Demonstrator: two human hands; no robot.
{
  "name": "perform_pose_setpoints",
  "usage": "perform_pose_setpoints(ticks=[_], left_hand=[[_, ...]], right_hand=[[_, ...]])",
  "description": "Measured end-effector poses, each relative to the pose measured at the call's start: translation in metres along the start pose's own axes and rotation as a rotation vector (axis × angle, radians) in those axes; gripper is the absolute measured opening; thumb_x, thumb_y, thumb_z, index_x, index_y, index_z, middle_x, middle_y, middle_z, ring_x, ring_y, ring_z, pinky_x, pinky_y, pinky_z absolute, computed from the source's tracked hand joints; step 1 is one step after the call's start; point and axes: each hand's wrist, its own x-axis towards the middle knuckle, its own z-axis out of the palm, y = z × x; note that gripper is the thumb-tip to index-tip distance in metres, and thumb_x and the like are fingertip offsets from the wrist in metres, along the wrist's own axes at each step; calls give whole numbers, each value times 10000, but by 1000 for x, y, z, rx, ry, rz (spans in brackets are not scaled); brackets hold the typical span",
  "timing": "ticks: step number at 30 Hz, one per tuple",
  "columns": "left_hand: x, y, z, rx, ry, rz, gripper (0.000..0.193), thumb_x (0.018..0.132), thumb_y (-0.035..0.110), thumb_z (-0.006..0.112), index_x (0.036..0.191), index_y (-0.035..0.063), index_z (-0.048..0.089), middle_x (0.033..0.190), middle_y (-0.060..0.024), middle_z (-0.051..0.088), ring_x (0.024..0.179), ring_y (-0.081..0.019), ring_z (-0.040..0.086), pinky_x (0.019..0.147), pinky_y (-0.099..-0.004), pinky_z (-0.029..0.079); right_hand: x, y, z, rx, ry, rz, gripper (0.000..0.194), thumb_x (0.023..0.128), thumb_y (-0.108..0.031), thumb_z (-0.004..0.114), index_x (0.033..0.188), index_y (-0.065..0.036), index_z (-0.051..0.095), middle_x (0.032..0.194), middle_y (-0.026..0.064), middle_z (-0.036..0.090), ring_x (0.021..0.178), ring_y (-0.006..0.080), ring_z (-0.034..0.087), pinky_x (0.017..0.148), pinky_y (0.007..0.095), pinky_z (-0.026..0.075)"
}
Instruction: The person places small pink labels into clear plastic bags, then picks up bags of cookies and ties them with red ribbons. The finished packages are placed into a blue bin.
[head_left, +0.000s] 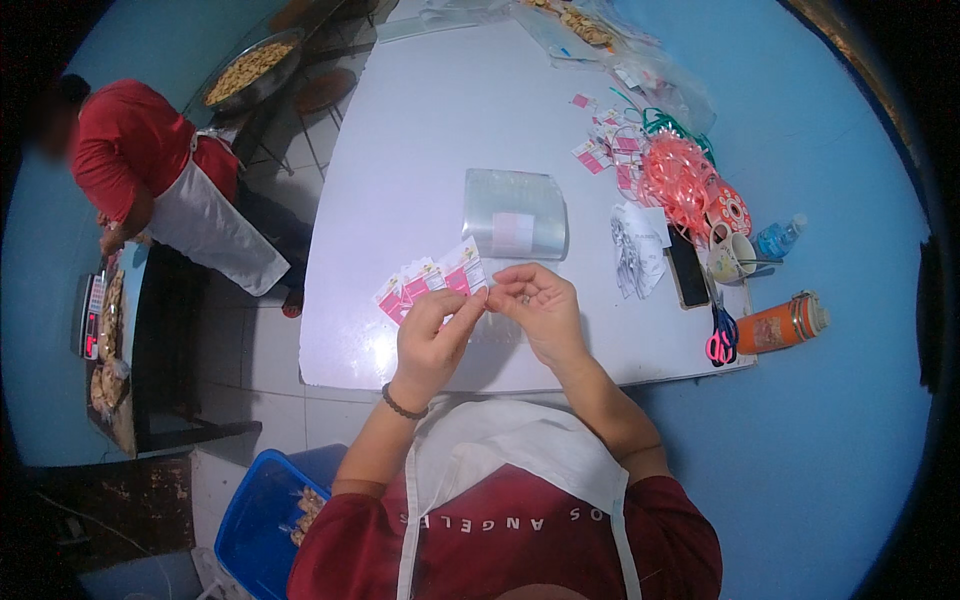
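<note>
My left hand pinches a small pink-and-white printed card at its lower corner, above the table. My right hand is at that same corner, thumb and fingers curled close to my left fingertips. Whether it grips the card or something thin there cannot be made out. More printed cards lie fanned out just beyond my left hand, partly covered by it. Past my hands lies a stack of clear plastic bags, with a pale pink label showing at its near side.
Pink ribbon, loose cards, crumpled paper, a phone, a mug, scissors and an orange bottle line the right side. A co-worker bends over a scale at left. A blue bin stands below.
</note>
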Motion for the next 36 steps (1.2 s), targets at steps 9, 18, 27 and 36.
perform_pose_setpoints(ticks=[9,18,27,36], left_hand=[[11,-11,-5,58,-50,144,390,752,50,784,1141,72,753,1025,-62,672,897,-245,661,738,-353,539],[2,11,15,110,-136,51,402,781,19,712,1181,-22,702,1131,-139,664,989,-293,672,789,-374,554],[1,16,26,75,-166,-30,366,816,-18,721,1181,-35,695,1128,-165,670,951,-301,682,770,-363,574],[12,6,35,-70,-76,-183,206,825,-26,711,1026,-30,667,1175,-183,658,919,-317,690,779,-366,581]], right_hand=[[1,-5,-6,-105,-19,-33,245,893,55,735,1124,21,660,1003,62,705,888,96,651,787,227,525],[4,6,-7,-477,93,-253,112,867,23,714,966,-3,671,880,55,727,845,117,701,804,292,567],[6,17,-17,-475,110,-228,131,889,79,692,996,24,639,948,57,695,905,94,650,832,255,535],[1,15,-14,-310,110,-201,118,916,49,677,1030,20,679,980,71,727,932,118,683,850,273,545]])
